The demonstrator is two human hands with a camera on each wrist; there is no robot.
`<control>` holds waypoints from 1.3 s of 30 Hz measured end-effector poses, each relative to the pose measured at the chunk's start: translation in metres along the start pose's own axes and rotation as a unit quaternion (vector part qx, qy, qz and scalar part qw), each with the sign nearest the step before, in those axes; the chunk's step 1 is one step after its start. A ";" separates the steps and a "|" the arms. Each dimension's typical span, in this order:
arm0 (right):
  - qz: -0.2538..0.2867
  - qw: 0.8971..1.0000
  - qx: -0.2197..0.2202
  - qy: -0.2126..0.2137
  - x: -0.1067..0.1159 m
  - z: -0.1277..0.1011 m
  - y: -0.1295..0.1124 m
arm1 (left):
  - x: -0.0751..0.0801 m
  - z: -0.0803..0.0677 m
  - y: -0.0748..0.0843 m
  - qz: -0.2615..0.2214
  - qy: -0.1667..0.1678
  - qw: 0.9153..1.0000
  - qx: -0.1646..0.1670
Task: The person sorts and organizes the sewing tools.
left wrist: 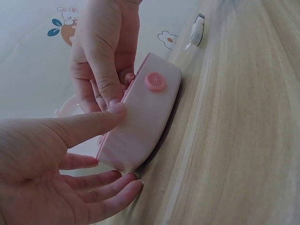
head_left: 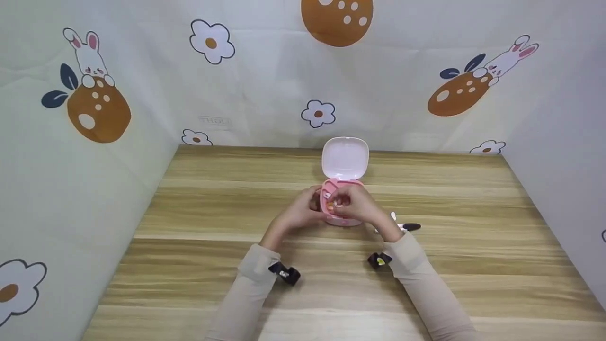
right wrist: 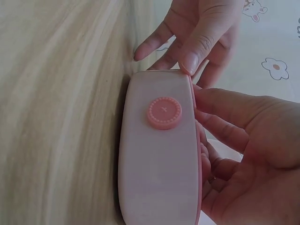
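A pink-and-white compartment box (head_left: 344, 222) stands on the table with its white lid (head_left: 345, 158) raised at the back. Its front wall carries a round pink button (right wrist: 164, 112). My left hand (head_left: 303, 210) steadies the box at its left end, thumb on the front rim (left wrist: 99, 157) and fingers around the side. From the right, my right hand (head_left: 360, 203) reaches over the pink tray with fingers curled down into it. Small white and orange pieces (head_left: 330, 206) show by these fingertips; I cannot tell whether they pinch one.
Right of the box, partly behind my right wrist, lies a small white tool with a black end (head_left: 412, 227). Dark wrist cameras (head_left: 285, 273) sit on both sleeves. A printed cloth (head_left: 265, 85) walls in the wooden table (head_left: 213, 199) at the back and sides.
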State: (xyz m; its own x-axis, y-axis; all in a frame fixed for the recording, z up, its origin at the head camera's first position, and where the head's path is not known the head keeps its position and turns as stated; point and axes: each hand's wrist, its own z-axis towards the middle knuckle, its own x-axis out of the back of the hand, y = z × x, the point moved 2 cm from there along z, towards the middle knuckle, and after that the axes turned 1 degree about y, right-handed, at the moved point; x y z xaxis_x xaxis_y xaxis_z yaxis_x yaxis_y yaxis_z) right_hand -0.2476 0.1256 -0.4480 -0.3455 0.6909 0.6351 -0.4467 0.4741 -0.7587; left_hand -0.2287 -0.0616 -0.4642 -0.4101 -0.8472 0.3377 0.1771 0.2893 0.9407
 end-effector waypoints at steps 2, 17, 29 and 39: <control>-0.006 1.000 0.001 0.002 -0.001 0.000 0.001 | 0.000 0.000 -0.001 0.005 -0.001 1.000 -0.002; 0.006 1.000 0.003 0.001 -0.001 -0.001 0.001 | 0.000 -0.001 0.000 -0.013 -0.003 1.000 0.005; 0.021 1.000 -0.011 -0.004 0.006 -0.003 -0.004 | 0.000 0.000 0.000 -0.001 -0.002 1.000 0.013; 0.022 1.000 -0.023 0.000 0.018 -0.005 -0.004 | 0.001 -0.001 0.001 0.019 0.000 1.000 0.021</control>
State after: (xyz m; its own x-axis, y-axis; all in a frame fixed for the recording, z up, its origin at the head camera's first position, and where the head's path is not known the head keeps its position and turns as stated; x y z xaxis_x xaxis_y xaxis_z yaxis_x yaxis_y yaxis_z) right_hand -0.2479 0.1393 -0.4344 -0.3629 0.7116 0.6016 -0.3936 0.4682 -0.7912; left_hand -0.2280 -0.0624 -0.4625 -0.4040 -0.8354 0.3727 0.1547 0.3391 0.9279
